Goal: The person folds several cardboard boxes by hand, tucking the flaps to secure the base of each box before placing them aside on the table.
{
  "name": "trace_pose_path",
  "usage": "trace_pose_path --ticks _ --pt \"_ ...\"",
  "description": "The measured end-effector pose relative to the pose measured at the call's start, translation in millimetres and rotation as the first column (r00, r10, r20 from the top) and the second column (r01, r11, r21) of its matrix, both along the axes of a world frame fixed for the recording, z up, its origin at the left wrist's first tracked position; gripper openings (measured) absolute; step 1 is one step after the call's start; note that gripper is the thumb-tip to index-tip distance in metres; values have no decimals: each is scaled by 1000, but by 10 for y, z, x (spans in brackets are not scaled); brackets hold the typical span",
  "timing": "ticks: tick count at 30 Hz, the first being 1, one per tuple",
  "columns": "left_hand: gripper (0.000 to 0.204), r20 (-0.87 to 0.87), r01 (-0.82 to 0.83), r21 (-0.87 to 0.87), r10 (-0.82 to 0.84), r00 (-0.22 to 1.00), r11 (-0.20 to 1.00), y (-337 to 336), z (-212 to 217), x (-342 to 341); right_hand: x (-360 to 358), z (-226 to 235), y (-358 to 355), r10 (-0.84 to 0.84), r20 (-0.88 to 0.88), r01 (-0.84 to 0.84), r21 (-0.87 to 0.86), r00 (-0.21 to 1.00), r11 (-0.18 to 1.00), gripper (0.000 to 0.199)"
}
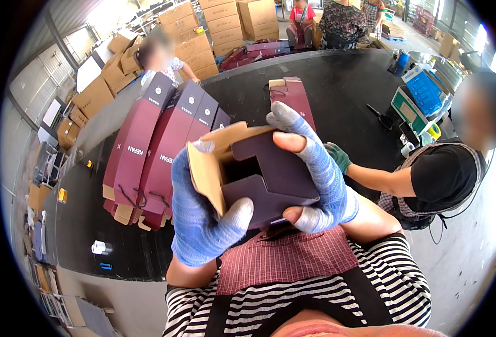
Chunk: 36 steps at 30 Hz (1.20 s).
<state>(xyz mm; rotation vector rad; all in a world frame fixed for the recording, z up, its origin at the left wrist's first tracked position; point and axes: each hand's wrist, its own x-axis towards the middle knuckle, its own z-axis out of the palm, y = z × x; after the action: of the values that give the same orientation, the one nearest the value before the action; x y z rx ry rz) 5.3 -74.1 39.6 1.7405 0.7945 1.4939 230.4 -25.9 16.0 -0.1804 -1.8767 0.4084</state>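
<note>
A long dark purple carton [287, 163] is held up in front of my chest, its end toward me. Two dark end flaps are folded partly inward, leaving a dark gap between them, while tan inner flaps stand out at the left and far side. My left hand [203, 208], in a blue knit glove with greyish fingertips, grips the carton's left side with the thumb at the near flap. My right hand [321, 174], in a matching glove with some bare fingertips, clasps the right side. Several maroon cartons [158, 143] with black cords lie side by side to the left.
Another maroon carton [295, 101] lies beyond on the black table [231, 95]. At right are a co-worker's green-gloved hand [339, 157], black scissors [380, 116] and a blue-green box [413, 106]. A white roll [98, 247] and blue cutter [106, 266] lie at near left.
</note>
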Motion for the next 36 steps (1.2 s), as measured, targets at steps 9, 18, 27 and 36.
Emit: trace_pose_path --ticks 9,18,27,36 --pt "102 67 -17 116 9 998 993 -113 -58 50 36 296 -82 18 156 -26 49 988 998 75" --pt "93 -80 87 55 -83 993 995 -41 -52 13 109 271 -80 -28 237 5 97 971 995 49" --pt "79 -57 -60 173 71 996 983 112 -154 168 98 231 77 19 131 -36 123 991 992 47" --pt "91 75 47 116 -56 996 992 428 -204 132 72 269 363 31 178 -43 68 984 997 52"
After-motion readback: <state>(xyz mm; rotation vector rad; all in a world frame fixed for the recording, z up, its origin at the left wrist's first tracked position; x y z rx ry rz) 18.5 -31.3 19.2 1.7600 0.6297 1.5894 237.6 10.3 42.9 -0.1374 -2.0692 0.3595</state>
